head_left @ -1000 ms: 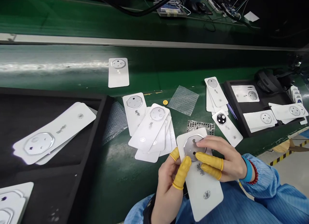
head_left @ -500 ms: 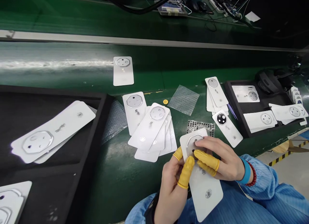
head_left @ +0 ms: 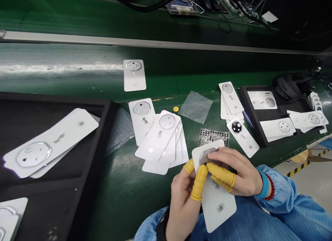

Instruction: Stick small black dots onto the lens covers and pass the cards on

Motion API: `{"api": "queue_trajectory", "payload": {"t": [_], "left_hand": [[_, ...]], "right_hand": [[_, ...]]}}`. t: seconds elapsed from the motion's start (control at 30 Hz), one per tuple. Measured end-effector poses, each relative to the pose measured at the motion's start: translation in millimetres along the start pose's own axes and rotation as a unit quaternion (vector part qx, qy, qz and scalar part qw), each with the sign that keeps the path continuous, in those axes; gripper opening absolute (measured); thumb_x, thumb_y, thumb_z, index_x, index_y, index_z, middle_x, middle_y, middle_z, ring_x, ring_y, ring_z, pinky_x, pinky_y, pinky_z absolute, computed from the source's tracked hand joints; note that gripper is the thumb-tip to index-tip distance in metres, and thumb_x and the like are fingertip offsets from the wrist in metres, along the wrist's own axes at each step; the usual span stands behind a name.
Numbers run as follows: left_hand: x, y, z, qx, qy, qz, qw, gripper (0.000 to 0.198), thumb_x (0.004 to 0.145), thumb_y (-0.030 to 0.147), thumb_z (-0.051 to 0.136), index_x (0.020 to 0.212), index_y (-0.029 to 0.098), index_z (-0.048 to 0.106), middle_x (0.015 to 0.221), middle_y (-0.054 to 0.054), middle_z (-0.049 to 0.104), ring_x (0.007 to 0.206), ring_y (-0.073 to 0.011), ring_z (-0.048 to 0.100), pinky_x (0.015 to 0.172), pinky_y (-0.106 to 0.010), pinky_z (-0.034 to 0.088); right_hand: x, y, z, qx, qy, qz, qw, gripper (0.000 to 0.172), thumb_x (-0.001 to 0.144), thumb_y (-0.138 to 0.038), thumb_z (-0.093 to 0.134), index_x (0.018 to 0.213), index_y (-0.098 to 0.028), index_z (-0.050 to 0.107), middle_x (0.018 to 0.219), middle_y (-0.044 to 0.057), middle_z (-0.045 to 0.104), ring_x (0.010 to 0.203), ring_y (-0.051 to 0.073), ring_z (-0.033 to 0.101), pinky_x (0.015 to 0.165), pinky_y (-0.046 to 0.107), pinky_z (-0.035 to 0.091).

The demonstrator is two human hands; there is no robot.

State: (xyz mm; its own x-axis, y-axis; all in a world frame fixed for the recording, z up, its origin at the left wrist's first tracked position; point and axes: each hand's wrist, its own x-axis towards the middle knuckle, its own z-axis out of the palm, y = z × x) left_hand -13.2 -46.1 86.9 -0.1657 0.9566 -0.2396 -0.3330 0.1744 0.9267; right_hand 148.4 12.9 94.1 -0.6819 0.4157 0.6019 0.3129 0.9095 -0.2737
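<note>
The white backing card (head_left: 217,203) is in both your hands, just above your lap, with its octagonal silver lens plate (head_left: 206,156) at the end farther from you. Your left hand (head_left: 183,199) is closed on the card's left side, with two yellow finger cots (head_left: 198,181) pressed against it. Your right hand (head_left: 240,175) curves in from the right and grips the card at the plate, its yellow-cotted fingers (head_left: 220,173) lying over the card and hiding much of the plate. A blue wristband (head_left: 264,184) and a red beaded bracelet (head_left: 268,187) sit at your right wrist, above a blue sleeve (head_left: 280,189).

Just beyond the held card, its top edge overlaps a sheet of black-dotted stickers (head_left: 214,137). On the green workbench (head_left: 124,192) ahead of you lie a fan of similar cards (head_left: 158,139), a smaller stack of cards (head_left: 230,99), and a square of bubble wrap (head_left: 195,107). A small yellow disc (head_left: 176,109) lies between the fan and the wrap. Black trays hold more cards on your left (head_left: 89,178) and right (head_left: 255,125).
</note>
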Motion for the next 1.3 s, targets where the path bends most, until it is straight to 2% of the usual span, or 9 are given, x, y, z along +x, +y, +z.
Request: {"api": "queue_trajectory", "payload": {"t": [0.13, 0.47, 0.63, 0.7, 0.77, 0.83, 0.93, 1.2, 1.3], "left_hand": [[4.2, 3.8, 2.6, -0.023, -0.002, 0.005, 1.0, 0.015, 0.068, 0.016, 0.084, 0.079, 0.022, 0.076, 0.058, 0.005, 0.071, 0.042, -0.0075, 0.057, 0.044, -0.013, 0.049], [2.5, -2.7, 1.4, 0.018, 0.007, 0.042, 0.999, 0.021, 0.07, 0.014, 0.08, 0.089, 0.024, 0.077, 0.06, 0.006, 0.069, 0.049, -0.0095, 0.06, 0.049, -0.015, 0.052], [0.9, -5.4, 1.4, 0.082, 0.046, 0.077, 0.993, 0.01, 0.073, 0.014, 0.076, 0.08, 0.021, 0.076, 0.05, 0.007, 0.064, 0.041, -0.0057, 0.051, 0.042, -0.011, 0.043], [-0.6, -6.0, 2.0, 0.091, 0.056, 0.08, 0.991, 0.007, 0.075, 0.016, 0.076, 0.08, 0.02, 0.076, 0.048, 0.007, 0.062, 0.039, -0.0055, 0.049, 0.041, -0.011, 0.041], [-1.5, -5.9, 2.4, 0.078, 0.048, 0.079, 0.993, 0.01, 0.08, 0.018, 0.072, 0.087, 0.022, 0.077, 0.051, 0.005, 0.065, 0.041, -0.0071, 0.053, 0.042, -0.012, 0.044], [-1.4, -5.8, 2.1, 0.047, 0.021, 0.072, 0.996, 0.015, 0.084, 0.02, 0.069, 0.096, 0.024, 0.078, 0.059, 0.003, 0.071, 0.045, -0.0092, 0.059, 0.045, -0.014, 0.049], [0.3, -6.2, 0.2, -0.008, -0.011, 0.046, 0.999, 0.017, 0.084, 0.025, 0.071, 0.099, 0.028, 0.078, 0.068, 0.002, 0.075, 0.049, -0.0104, 0.063, 0.048, -0.015, 0.052], [4.1, -11.3, -2.7, -0.052, 0.008, 0.005, 0.999, 0.016, 0.083, 0.034, 0.075, 0.097, 0.029, 0.08, 0.081, 0.001, 0.079, 0.066, -0.011, 0.07, 0.065, -0.014, 0.055], [5.3, -10.2, -1.5, -0.055, 0.013, -0.007, 0.998, 0.016, 0.082, 0.036, 0.076, 0.095, 0.03, 0.08, 0.079, 0.002, 0.079, 0.061, -0.0095, 0.069, 0.064, -0.013, 0.055]], "right_hand": [[2.7, -0.3, 0.1, 0.017, -0.003, -0.004, 1.0, 0.018, 0.094, -0.009, 0.047, 0.098, -0.007, 0.065, 0.108, 0.021, 0.066, 0.108, 0.026, 0.064, 0.085, 0.043, 0.064], [9.2, -0.6, -4.2, 0.064, -0.004, 0.01, 0.998, 0.024, 0.1, -0.014, 0.044, 0.095, -0.004, 0.065, 0.107, 0.021, 0.066, 0.106, 0.024, 0.065, 0.086, 0.037, 0.063], [6.3, -2.8, -2.5, 0.057, -0.005, -0.003, 0.998, 0.022, 0.098, -0.012, 0.046, 0.098, -0.002, 0.065, 0.111, 0.022, 0.066, 0.109, 0.026, 0.064, 0.087, 0.039, 0.063], [4.4, -3.6, -1.8, 0.063, 0.01, 0.017, 0.998, 0.02, 0.098, -0.012, 0.048, 0.104, -0.003, 0.065, 0.113, 0.022, 0.066, 0.111, 0.026, 0.063, 0.088, 0.04, 0.063], [1.8, -4.2, -0.4, 0.083, 0.04, 0.091, 0.992, 0.023, 0.096, -0.011, 0.054, 0.116, -0.008, 0.063, 0.118, 0.02, 0.065, 0.115, 0.026, 0.063, 0.091, 0.043, 0.062], [-1.1, -5.0, 2.5, 0.146, 0.067, 0.193, 0.968, 0.036, 0.093, -0.012, 0.06, 0.129, -0.015, 0.059, 0.121, 0.016, 0.067, 0.114, 0.025, 0.065, 0.091, 0.043, 0.062], [-4.3, -7.1, 8.7, 0.258, 0.098, 0.301, 0.913, 0.043, 0.09, -0.014, 0.067, 0.131, -0.024, 0.061, 0.117, 0.008, 0.071, 0.101, 0.02, 0.072, 0.078, 0.031, 0.066], [-1.6, -8.2, 16.0, 0.391, 0.116, 0.408, 0.817, 0.037, 0.087, -0.016, 0.07, 0.124, -0.023, 0.068, 0.104, 0.003, 0.076, 0.08, 0.014, 0.075, 0.067, 0.022, 0.066], [-1.2, -7.4, 15.9, 0.398, 0.113, 0.419, 0.809, 0.035, 0.087, -0.018, 0.071, 0.122, -0.022, 0.068, 0.102, 0.004, 0.076, 0.081, 0.015, 0.075, 0.069, 0.023, 0.066]]}}
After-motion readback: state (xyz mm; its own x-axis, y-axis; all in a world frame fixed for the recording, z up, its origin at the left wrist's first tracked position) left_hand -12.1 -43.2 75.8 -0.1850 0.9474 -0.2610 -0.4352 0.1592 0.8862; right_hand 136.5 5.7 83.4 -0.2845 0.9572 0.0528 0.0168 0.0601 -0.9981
